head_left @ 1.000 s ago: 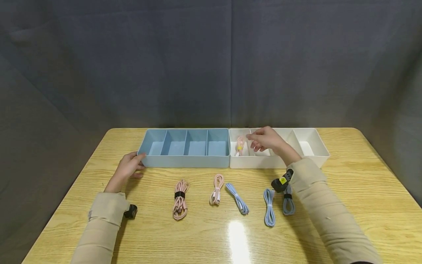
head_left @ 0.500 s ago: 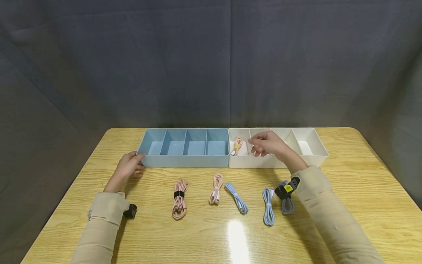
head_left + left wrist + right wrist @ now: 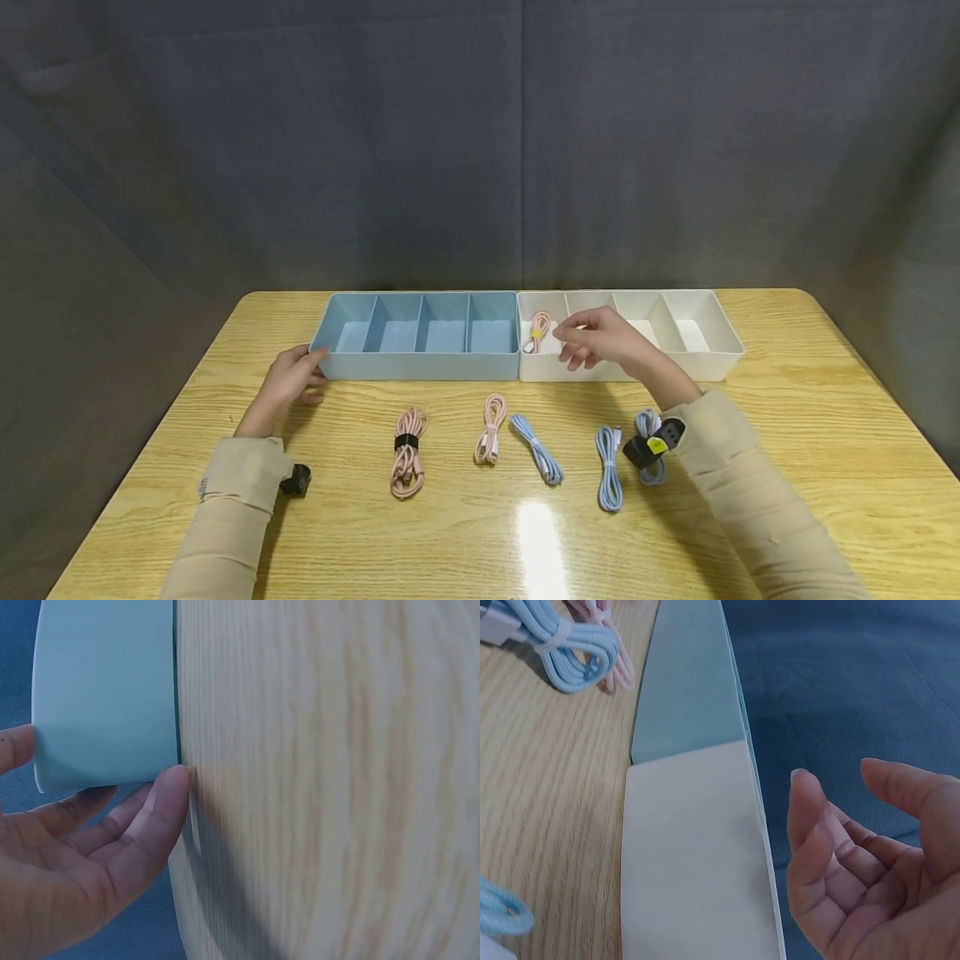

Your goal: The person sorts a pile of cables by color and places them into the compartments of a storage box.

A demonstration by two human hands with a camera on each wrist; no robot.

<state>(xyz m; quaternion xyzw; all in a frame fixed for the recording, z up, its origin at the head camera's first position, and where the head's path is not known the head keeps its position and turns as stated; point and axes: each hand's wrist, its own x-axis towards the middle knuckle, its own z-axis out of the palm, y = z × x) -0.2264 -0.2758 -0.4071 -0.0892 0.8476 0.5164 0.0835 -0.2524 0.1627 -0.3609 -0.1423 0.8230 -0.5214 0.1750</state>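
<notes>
My left hand holds the left end of a light blue divided storage box, its thumb at the rim. In the left wrist view the fingers curl at the end wall and lower edge. My right hand hovers over the white divided storage box, holding nothing; its fingers are loosely bent and apart from the thumb in the right wrist view. A pink cable with a yellow tie lies coiled in the white box's leftmost compartment, just left of that hand.
Along the table front lie a pink cable with a black strap, a smaller pink cable, and blue cables. Another blue cable is partly hidden under the right wrist camera. A dark curtain hangs behind the boxes.
The right hand has let go of the pink cable, which now lies flatter in the compartment, and has shifted slightly towards the front. The left hand stays at the blue box.
</notes>
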